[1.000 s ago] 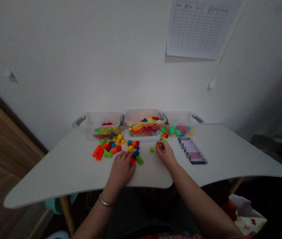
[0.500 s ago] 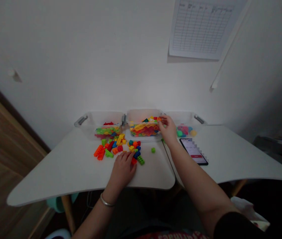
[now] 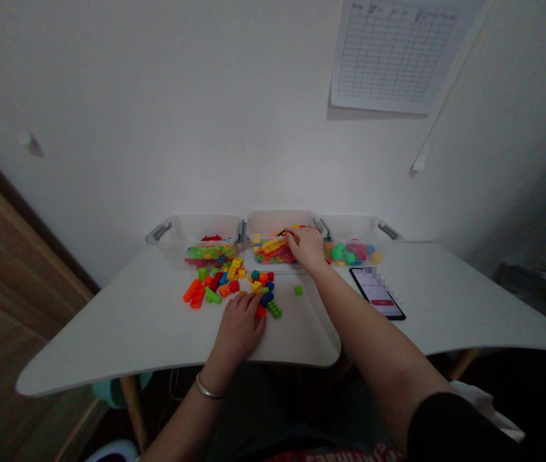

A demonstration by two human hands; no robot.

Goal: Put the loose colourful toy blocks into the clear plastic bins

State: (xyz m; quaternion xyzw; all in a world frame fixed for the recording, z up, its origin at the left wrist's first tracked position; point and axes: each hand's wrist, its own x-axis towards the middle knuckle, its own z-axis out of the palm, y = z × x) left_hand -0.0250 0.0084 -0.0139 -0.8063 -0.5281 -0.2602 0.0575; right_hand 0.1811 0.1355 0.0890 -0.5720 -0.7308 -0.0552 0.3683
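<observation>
Watching through the head camera from far away, I see the person's right hand reaching into the middle clear plastic bin, above the yellow, orange and red building bricks lying inside. Its fingers are curved downward and stay close together at the bricks, but the back of the hand covers them, so I cannot tell if it is clamped on one brick or is only touching.

The left hand rests on the white table near the front edge, with the fingers a little apart, and I see it not closed around any piece. Its fingertips are just beside a red brick, and a long green brick lies close to them.

Many loose bricks are spread on the table in front of the bins, in orange, green, yellow, blue and red. One small green brick sits apart from them, between the two hands. The left bin holds mostly green and red bricks, and the right bin holds rounded colored pieces. A smartphone with a lit screen, partly pixelated, lies on the table to the right of the right forearm. A silver bracelet goes around the left wrist, and a paper grid chart hangs on the wall above.
</observation>
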